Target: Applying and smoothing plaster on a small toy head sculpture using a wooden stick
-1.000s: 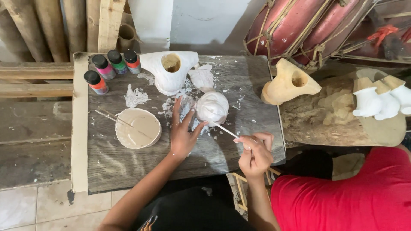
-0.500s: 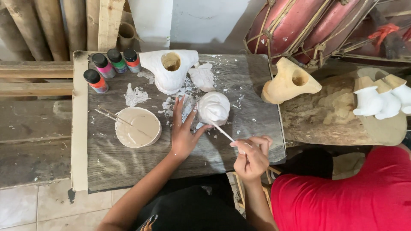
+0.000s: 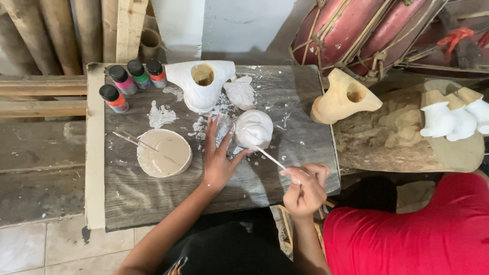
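On the wooden table (image 3: pixel 153 198) my left hand (image 3: pixel 218 159) lies flat with fingers spread, its thumb against the left side of a small white-painted round figure (image 3: pixel 253 128). My right hand (image 3: pixel 305 189) pinches a thin paintbrush (image 3: pixel 269 159) whose tip meets the lower edge of that figure. A shallow bowl of whitish paint (image 3: pixel 164 153) sits left of my left hand, with another thin brush (image 3: pixel 128 137) resting across its rim.
A white-painted hollow carving (image 3: pixel 201 84) and a smaller white piece (image 3: pixel 240 94) stand at the table's back. Several paint bottles (image 3: pixel 127 84) sit back left. An unpainted wooden carving (image 3: pixel 342 99) and white pieces (image 3: pixel 453 117) rest on a log at right. Drums lie behind.
My right hand has slid slightly down and right with the brush. My left hand and the round figure have stayed almost still.
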